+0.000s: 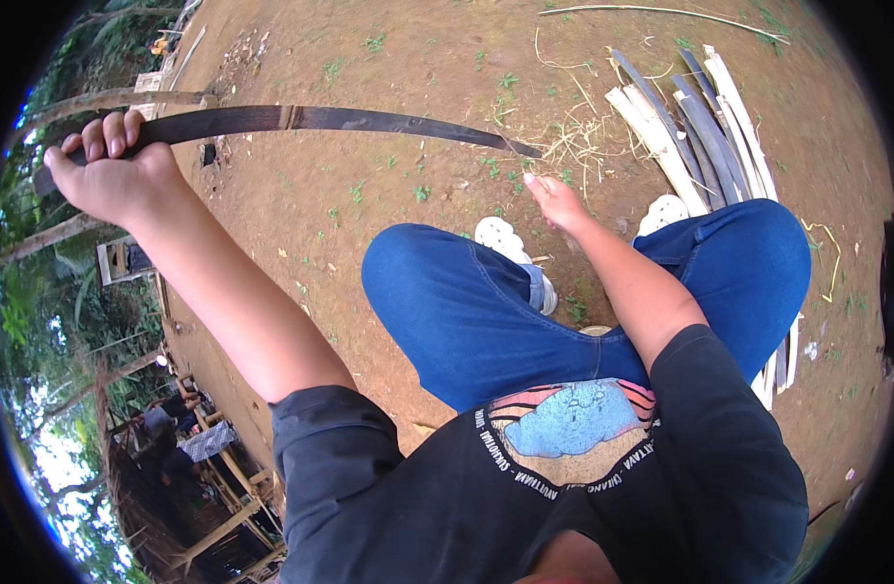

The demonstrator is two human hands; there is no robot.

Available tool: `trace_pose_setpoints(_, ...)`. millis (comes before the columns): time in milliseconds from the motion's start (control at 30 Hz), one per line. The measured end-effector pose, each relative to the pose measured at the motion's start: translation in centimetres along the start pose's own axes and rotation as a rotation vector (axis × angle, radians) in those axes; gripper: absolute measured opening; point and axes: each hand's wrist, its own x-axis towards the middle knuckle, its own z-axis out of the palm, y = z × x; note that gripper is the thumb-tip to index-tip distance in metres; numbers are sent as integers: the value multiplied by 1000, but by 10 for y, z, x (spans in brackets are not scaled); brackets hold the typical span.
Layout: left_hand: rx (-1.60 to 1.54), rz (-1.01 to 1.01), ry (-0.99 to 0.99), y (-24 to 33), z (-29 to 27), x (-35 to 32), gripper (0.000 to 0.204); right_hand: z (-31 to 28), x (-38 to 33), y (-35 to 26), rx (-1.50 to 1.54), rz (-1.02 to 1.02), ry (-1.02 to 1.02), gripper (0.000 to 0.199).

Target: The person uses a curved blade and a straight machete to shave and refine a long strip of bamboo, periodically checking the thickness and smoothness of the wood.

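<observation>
My left hand (114, 177) is raised at the far left, its fingers wrapped round one end of a long, dark bamboo strip (354, 119). The strip has a pale node ring partway along and reaches across to the right, tapering to a narrow tip. Close below that tip is my right hand (558, 202), closed, with its thumb pointing toward the strip. A thin piece seems to run from the right fingers to the tip, too fine to name. Whether the right hand touches the strip itself, I cannot tell.
Beyond my right knee lies a bundle of pale and dark split strips (714, 136). Thin shavings (581, 146) are scattered on the brown earth beside it. A long thin stick (666, 13) lies farther off. At the left stands a thatched shelter (160, 477) with bamboo poles.
</observation>
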Motion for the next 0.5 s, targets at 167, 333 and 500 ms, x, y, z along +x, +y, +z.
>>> trace_pose_setpoints(167, 47, 46, 23, -2, -3, -5, 31, 43, -38, -85, 182, -430, -41, 55)
trace_pose_setpoints(333, 79, 62, 32, -1, 4, -8, 33, 66, -103, -171, 285, -758, -227, 59)
trace_pose_setpoints(500, 110, 68, 74, -1, 12, -10, 32, 71, -51, -120, 330, -570, -17, 55)
